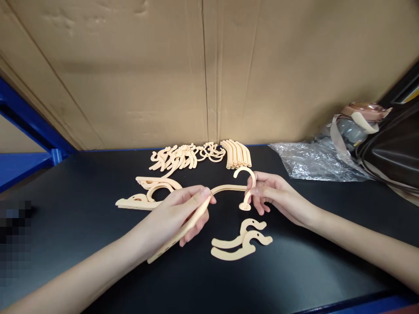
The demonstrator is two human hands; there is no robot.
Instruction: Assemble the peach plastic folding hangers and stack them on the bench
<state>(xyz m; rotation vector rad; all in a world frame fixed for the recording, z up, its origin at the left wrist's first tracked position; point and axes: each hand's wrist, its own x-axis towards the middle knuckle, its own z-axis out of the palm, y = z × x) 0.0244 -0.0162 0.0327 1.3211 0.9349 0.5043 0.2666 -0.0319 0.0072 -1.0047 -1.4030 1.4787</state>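
My left hand [186, 209] is closed on a long beige plastic hanger arm [176, 237], which slants down toward the lower left. Between thumb and fingers, my right hand [275, 194] pinches a beige hanger hook [252, 179]; its curve is at the top and a round foot at the bottom. A second curved hanger arm [229, 188] shows between the hands, and I cannot tell whether it is held or lies on the table. Below the right hand, two flat curved beige pieces [234, 253] with small holes overlap on the black table [294, 270].
Folded beige hangers [131, 203] lie left of my left hand. Farther back are a heap of curved pieces [178, 157], loose hooks [212, 151] and a stack of hanger arms [235, 153]. Clear plastic wrap [304, 159], a strapped bottle [353, 128] and a dark bag [393, 144] stand right.
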